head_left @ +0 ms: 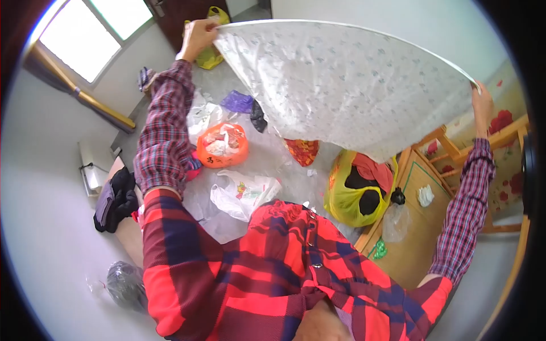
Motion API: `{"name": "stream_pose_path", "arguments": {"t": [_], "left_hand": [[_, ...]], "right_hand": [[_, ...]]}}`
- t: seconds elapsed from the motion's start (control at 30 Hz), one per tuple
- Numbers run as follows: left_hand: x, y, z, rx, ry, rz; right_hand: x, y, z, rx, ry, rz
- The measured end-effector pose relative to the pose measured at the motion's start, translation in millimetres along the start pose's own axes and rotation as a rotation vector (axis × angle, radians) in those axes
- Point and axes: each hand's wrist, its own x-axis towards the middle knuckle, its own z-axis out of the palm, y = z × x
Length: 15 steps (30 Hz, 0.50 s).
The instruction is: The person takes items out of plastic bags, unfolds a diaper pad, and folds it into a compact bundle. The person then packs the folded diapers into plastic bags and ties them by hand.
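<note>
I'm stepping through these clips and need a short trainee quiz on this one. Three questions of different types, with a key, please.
1. Multiple choice: what do the left hand and right hand hold between their fingers?
A) a cardboard box
B) a pale patterned sheet
C) a broom

2. True or false: the sheet is folded into a small square.

3. Which is nearer to the wooden-edged board: the orange bag, or the yellow bag with the pinkish cloth in it?

Key:
1. B
2. False; it is spread out between the hands.
3. The yellow bag
</note>
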Motion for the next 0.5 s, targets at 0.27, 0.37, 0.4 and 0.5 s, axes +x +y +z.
{"name": "stream_pose_path", "arguments": {"t": [0.27, 0.37, 0.4, 0.5], "left_hand": [[14, 5, -2, 0.130, 0.217, -0.183], [21, 4, -9, 0.073, 0.306, -0.216], [24, 8, -17, 0.028, 0.313, -0.205], [30, -39, -36, -0.351, 0.321, -0.196]], "right_hand": [[-18, -4, -12, 0.309, -0.113, 0.285], [-15, -3, -3, 0.583, -0.228, 0.460], [-14, 0, -2, 0.584, -0.239, 0.464], [-4, -14, -14, 0.682, -0.396, 0.491]]}}
